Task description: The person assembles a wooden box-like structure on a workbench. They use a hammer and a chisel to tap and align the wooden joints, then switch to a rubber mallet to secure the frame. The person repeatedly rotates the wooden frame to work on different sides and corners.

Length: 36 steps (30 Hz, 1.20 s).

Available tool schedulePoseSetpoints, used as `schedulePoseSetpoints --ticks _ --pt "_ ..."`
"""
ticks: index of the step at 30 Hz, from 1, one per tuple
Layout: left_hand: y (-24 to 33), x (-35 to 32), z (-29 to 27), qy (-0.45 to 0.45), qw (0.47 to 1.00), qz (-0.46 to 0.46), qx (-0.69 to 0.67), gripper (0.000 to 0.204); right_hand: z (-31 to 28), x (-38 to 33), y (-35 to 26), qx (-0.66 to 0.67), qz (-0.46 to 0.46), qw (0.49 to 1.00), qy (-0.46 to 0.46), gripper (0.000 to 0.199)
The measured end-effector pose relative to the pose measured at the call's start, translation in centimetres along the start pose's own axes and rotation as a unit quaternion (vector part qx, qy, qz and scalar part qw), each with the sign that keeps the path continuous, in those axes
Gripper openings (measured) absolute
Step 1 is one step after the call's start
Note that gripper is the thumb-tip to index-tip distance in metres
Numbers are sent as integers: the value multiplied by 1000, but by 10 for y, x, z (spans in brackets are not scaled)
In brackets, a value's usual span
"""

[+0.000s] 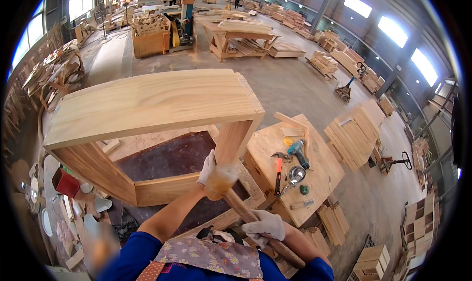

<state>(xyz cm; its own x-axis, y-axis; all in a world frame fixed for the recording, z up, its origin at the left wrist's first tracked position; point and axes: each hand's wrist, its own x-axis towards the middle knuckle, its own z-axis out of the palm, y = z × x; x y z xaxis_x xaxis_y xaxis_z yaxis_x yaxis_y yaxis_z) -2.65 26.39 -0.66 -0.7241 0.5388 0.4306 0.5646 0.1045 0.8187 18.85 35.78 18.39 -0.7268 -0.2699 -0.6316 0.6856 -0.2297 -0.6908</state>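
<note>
A pale wooden box frame (pixel 157 101) stands upright before me, its wide top board facing up. My left hand (pixel 208 167), in a white glove, grips the near edge of the frame's right side board (pixel 236 138); the mallet head hides part of its fingers. In my right hand (pixel 265 227), also gloved, is the wooden handle of a mallet (pixel 240 206), fingers wrapped round it. The mallet's yellowish head, blurred by motion, is close in front of my left hand. Whether it touches the frame I cannot tell.
Under the frame is a workbench with a dark top (pixel 169 155). A plywood stand (pixel 319 178) at right carries a drill (pixel 298 152), a claw hammer (pixel 281 156), a red-and-black tool (pixel 279 175) and a corded power tool (pixel 296 175). A red box (pixel 65 182) sits left; stacked panels (pixel 351 136) stand farther right.
</note>
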Motion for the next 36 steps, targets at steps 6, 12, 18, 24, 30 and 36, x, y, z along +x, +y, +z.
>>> schedulePoseSetpoints --ticks 6,12,18,24,30,36 --pt "0 8 -6 -19 961 160 225 67 30 -22 -58 -6 -35 998 58 21" --pt "-44 3 22 -84 979 -66 -171 75 36 -31 -62 1 -94 994 59 33" --pt "14 8 -10 -138 977 36 161 81 15 -8 -22 -3 7 998 62 34" --pt "23 -4 -37 -102 973 -134 160 80 -16 -23 9 17 2 999 37 35" --pt "242 32 -180 -356 923 109 96 50 -25 -105 -32 69 -156 970 171 42" --pt "288 65 -183 136 821 183 523 53 25 -127 -133 -141 -243 914 293 38"
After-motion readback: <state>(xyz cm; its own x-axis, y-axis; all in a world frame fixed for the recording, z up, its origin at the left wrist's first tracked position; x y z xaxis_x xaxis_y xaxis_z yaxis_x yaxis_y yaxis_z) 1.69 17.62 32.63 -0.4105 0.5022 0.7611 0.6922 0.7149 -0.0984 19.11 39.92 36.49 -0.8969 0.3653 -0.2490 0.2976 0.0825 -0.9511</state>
